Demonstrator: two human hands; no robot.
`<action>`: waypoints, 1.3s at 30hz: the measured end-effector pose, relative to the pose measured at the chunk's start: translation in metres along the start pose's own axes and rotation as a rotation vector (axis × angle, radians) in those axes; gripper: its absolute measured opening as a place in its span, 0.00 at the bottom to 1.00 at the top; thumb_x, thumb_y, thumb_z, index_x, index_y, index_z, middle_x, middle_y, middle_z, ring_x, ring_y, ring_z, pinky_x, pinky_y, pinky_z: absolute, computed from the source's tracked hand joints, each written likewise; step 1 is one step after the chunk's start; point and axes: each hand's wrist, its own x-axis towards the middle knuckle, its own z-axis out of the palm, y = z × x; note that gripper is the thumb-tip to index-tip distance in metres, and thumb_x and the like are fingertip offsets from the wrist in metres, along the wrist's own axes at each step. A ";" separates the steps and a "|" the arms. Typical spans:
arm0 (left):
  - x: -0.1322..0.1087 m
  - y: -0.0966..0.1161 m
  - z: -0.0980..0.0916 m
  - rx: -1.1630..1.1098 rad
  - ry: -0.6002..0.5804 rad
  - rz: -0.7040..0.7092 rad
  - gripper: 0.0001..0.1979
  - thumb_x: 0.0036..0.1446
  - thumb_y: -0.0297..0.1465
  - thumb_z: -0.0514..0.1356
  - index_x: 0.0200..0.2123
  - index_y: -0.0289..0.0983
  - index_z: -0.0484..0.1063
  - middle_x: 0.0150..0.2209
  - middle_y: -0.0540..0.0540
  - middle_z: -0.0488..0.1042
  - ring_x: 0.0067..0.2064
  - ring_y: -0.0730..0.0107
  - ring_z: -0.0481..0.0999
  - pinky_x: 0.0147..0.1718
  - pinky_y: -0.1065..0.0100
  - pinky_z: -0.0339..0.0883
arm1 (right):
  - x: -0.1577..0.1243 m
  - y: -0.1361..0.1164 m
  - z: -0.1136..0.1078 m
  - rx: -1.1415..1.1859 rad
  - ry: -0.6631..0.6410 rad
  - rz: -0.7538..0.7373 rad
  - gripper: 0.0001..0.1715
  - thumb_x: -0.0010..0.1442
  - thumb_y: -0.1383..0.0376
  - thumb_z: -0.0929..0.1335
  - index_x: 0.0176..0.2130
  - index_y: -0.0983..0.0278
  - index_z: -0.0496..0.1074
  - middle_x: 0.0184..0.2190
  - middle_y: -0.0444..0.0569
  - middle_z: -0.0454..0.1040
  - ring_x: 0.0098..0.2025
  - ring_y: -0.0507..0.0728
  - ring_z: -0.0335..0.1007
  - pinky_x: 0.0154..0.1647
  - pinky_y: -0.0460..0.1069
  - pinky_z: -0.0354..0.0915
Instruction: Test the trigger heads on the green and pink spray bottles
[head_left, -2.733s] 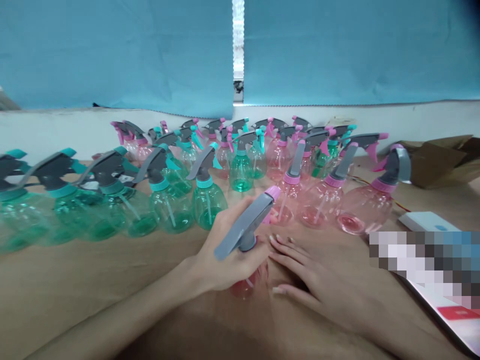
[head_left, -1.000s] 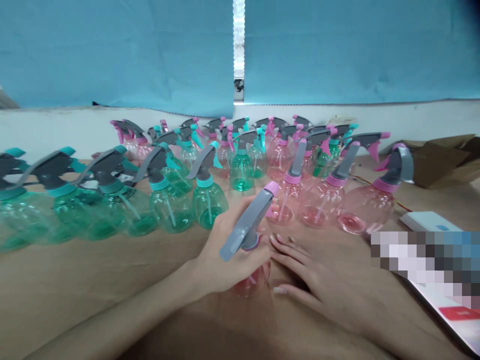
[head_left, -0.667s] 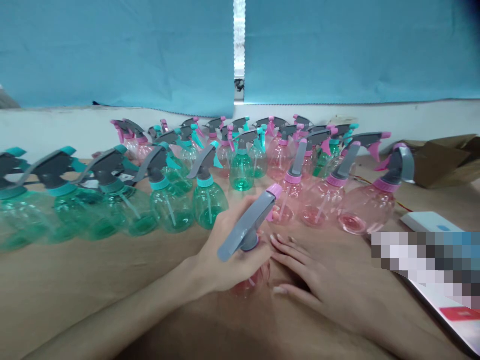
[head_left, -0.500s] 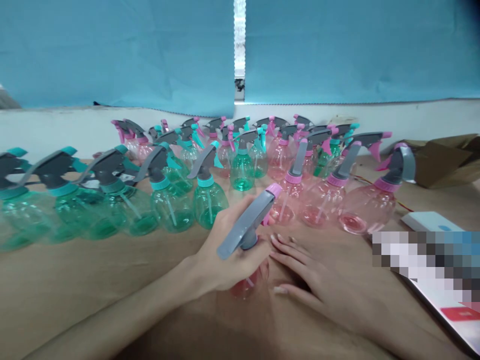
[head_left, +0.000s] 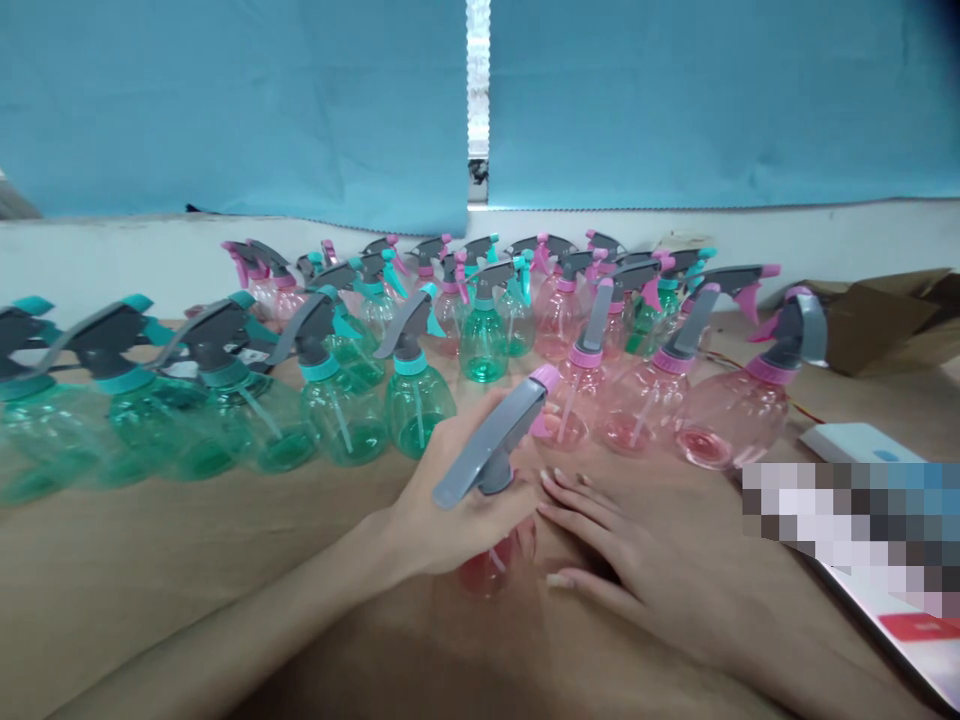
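Observation:
In the middle of the head view, my left hand (head_left: 465, 500) is wrapped around a pink spray bottle (head_left: 487, 568) just under its grey trigger head. The bottle's pink nozzle points away to the upper right, and most of its body is hidden behind the hand. My right hand (head_left: 607, 540) lies flat on the wooden table (head_left: 300, 600), fingers stretched out beside the bottle and holding nothing. Just beyond stand the nearest pink spray bottle (head_left: 574, 415) and the nearest green spray bottle (head_left: 416, 415), each upright with a grey head.
A row of green spray bottles (head_left: 262, 430) runs along the left, and more pink and green ones crowd against the wall. At the right are a brown cardboard piece (head_left: 885, 315), a small white box (head_left: 859, 442) and a partly blurred flat item (head_left: 885, 610). Blue cloth (head_left: 240, 110) hangs behind.
Almost nothing differs. The grey trigger head in my left hand has shifted very slightly; the right hand rests in the same spot.

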 end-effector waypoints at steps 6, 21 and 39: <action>-0.006 -0.009 0.004 -0.002 0.077 0.058 0.15 0.51 0.26 0.57 0.44 0.41 0.63 0.25 0.54 0.69 0.26 0.70 0.70 0.29 0.68 0.67 | -0.001 0.002 0.000 -0.004 0.006 -0.005 0.35 0.64 0.48 0.62 0.64 0.60 0.56 0.66 0.49 0.51 0.67 0.62 0.46 0.65 0.62 0.50; -0.007 -0.011 0.005 0.017 0.087 0.044 0.14 0.53 0.28 0.59 0.44 0.40 0.64 0.27 0.52 0.72 0.27 0.69 0.73 0.30 0.67 0.69 | -0.001 0.002 0.001 -0.016 -0.001 0.011 0.35 0.64 0.47 0.61 0.64 0.60 0.57 0.66 0.49 0.52 0.67 0.62 0.47 0.65 0.63 0.50; -0.008 -0.010 0.005 -0.017 0.052 -0.017 0.17 0.51 0.26 0.59 0.46 0.40 0.64 0.29 0.52 0.72 0.26 0.71 0.71 0.27 0.69 0.68 | -0.001 -0.001 -0.002 0.015 0.010 0.016 0.35 0.63 0.48 0.63 0.63 0.59 0.58 0.66 0.50 0.53 0.66 0.63 0.48 0.65 0.63 0.51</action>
